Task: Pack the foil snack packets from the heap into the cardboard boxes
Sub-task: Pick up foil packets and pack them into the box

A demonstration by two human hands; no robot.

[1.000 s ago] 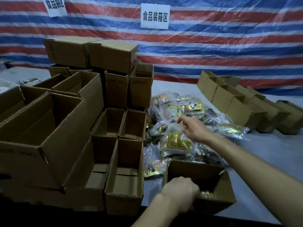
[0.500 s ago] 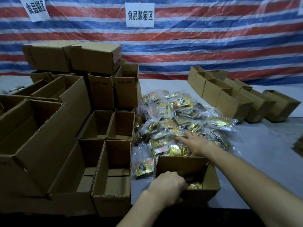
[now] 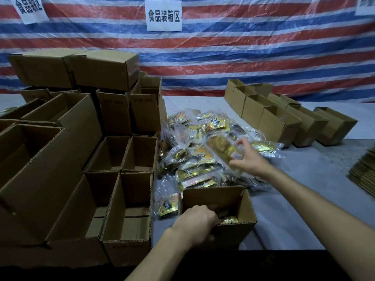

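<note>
A heap of gold foil snack packets [image 3: 194, 142] in clear wrap lies mid-table. In front of it stands an open cardboard box [image 3: 237, 203] with a gold packet [image 3: 230, 220] on its floor. My left hand [image 3: 194, 224] grips the box's near left rim, fingers curled over the edge. My right hand [image 3: 249, 157] holds a large gold packet [image 3: 221, 146] lifted and tilted above the heap's right side, thumb and fingers around its near end.
Open empty boxes [image 3: 129, 203] fill the left side, with closed boxes [image 3: 105, 67] stacked behind. A row of boxes [image 3: 280, 120] runs along the back right. Flattened cardboard [image 3: 363, 171] lies at the right edge. A striped tarp hangs behind the grey table [image 3: 304, 195].
My right hand went down onto the heap, then came up holding a large gold packet. My left hand stayed on the box rim. The view shifted slightly.
</note>
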